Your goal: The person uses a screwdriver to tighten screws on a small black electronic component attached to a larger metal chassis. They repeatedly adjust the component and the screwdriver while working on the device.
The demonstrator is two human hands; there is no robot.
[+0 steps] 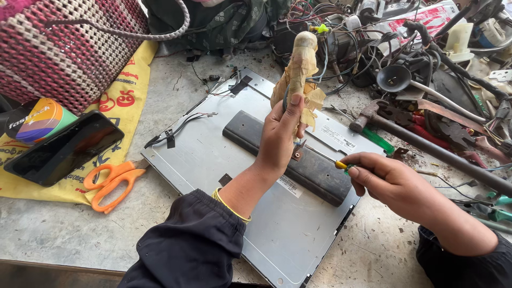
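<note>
both hands clenched, forearms extended

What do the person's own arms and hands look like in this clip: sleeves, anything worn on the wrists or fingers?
Both hands are bare, with no gloves. The left hand comes out of a loose dark navy or black sleeve, pushed up the forearm, with a thin yellow bangle just past the cuff. The right hand has a matching dark sleeve ending at the wrist. No rings or a watch show.

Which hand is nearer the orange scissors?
Left. The left hand is over the metal panel, just right of the scissors; the right hand is farther right, at the panel's right edge.
</note>
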